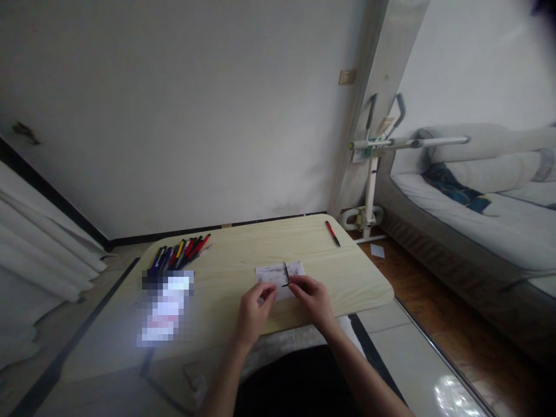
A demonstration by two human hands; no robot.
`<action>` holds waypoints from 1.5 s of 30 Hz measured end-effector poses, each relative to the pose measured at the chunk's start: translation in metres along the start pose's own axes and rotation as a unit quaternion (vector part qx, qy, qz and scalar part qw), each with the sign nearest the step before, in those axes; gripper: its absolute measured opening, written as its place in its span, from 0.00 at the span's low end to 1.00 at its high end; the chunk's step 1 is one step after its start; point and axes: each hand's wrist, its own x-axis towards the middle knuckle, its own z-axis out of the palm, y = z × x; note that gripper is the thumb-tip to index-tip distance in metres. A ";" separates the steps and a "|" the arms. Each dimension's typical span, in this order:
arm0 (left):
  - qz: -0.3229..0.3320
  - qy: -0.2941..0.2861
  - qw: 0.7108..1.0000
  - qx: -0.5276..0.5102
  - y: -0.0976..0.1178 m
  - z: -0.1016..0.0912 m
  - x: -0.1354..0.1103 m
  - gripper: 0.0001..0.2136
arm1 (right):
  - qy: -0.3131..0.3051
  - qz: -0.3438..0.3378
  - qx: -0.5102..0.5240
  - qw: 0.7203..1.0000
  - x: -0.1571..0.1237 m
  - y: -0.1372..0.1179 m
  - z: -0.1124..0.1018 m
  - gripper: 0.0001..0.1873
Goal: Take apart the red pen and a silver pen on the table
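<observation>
A small white paper (278, 273) with faint marks lies on the light wooden table (243, 260). My right hand (313, 298) pinches a dark pen (285, 273) whose tip rests on the paper. Curled at the paper's near left corner, my left hand (256, 308) presses on it. Both hands sit near the table's front edge.
A row of several coloured pens (180, 253) lies at the table's left, beside a blurred-out patch. A single red pen (332, 233) lies at the far right. A white stand (369, 191) and a grey sofa (478, 220) are to the right; curtains hang at left.
</observation>
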 end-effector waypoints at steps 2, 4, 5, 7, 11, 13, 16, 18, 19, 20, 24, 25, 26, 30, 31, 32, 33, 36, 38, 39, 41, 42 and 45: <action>-0.018 -0.005 0.999 -0.037 -0.001 0.002 -0.001 0.11 | 0.013 0.001 0.004 1.000 -0.001 0.001 0.004 0.10; -0.035 -0.005 0.997 -0.069 -0.001 0.004 -0.002 0.12 | 0.019 -0.008 -0.009 1.000 -0.003 0.002 0.005 0.09; -0.041 -0.005 0.996 -0.080 -0.002 0.004 -0.003 0.12 | 0.019 -0.014 -0.021 1.000 -0.003 0.002 0.004 0.09; -0.047 -0.005 0.994 -0.094 -0.002 0.004 -0.003 0.12 | 0.014 -0.028 -0.049 0.998 -0.005 0.002 0.003 0.09; -0.046 -0.014 0.994 -0.095 -0.003 0.004 -0.004 0.11 | 0.002 -0.060 -0.087 0.994 -0.008 0.002 0.003 0.08; -0.044 -0.019 0.995 -0.089 -0.003 0.004 -0.004 0.11 | -0.003 -0.071 -0.096 0.993 -0.009 0.002 0.004 0.08; -0.043 -0.027 0.995 -0.085 -0.003 0.003 -0.004 0.11 | -0.013 -0.081 -0.103 0.991 -0.010 0.002 0.005 0.07; -0.044 -0.033 0.994 -0.090 -0.002 0.002 -0.004 0.11 | -0.026 -0.088 -0.104 0.990 -0.011 0.002 0.005 0.07; -0.046 -0.035 0.994 -0.094 -0.002 0.002 -0.004 0.11 | -0.035 -0.092 -0.105 0.990 -0.012 0.002 0.006 0.07; -0.048 -0.035 0.993 -0.100 -0.001 0.002 -0.003 0.12 | -0.045 -0.096 -0.106 0.989 -0.012 0.001 0.006 0.07; -0.059 -0.027 0.992 -0.113 0.001 0.001 -0.003 0.11 | -0.058 -0.113 -0.118 0.985 -0.013 0.000 0.007 0.08; -0.061 -0.026 0.991 -0.112 0.002 0.001 -0.003 0.11 | -0.055 -0.115 -0.123 0.984 -0.013 0.000 0.007 0.08; -0.062 -0.025 0.991 -0.113 0.002 0.001 -0.003 0.10 | -0.052 -0.118 -0.129 0.983 -0.013 0.001 0.007 0.08; -0.055 -0.026 0.992 -0.113 0.003 0.000 -0.003 0.09 | -0.060 -0.142 -0.148 0.977 -0.014 0.002 0.008 0.07; -0.049 -0.026 0.993 -0.109 0.003 0.000 -0.003 0.09 | -0.064 -0.151 -0.154 0.974 -0.014 0.001 0.008 0.07; -0.043 -0.025 0.993 -0.103 0.003 0.000 -0.003 0.08 | -0.068 -0.159 -0.162 0.971 -0.014 0.001 0.009 0.06; -0.038 -0.025 0.994 -0.097 0.004 -0.001 -0.003 0.08 | -0.071 -0.166 -0.171 0.968 -0.015 0.000 0.009 0.06; -0.036 -0.019 0.996 -0.081 0.005 -0.002 -0.002 0.07 | -0.079 -0.180 -0.190 0.962 -0.014 -0.002 0.009 0.06; -0.044 -0.017 0.996 -0.076 0.005 -0.003 -0.002 0.07 | -0.080 -0.182 -0.191 0.961 -0.014 -0.002 0.009 0.06; -0.047 -0.018 0.996 -0.075 0.006 -0.004 -0.002 0.08 | -0.079 -0.182 -0.190 0.962 -0.014 -0.003 0.009 0.06; -0.052 -0.025 0.996 -0.073 0.006 -0.004 -0.002 0.08 | -0.073 -0.177 -0.189 0.963 -0.014 -0.003 0.009 0.06; -0.054 -0.029 0.995 -0.074 0.006 -0.004 -0.002 0.09 | -0.069 -0.173 -0.187 0.964 -0.014 -0.004 0.009 0.06; -0.059 -0.042 0.994 -0.083 0.006 -0.003 -0.002 0.11 | -0.058 -0.161 -0.180 0.969 -0.014 -0.005 0.009 0.07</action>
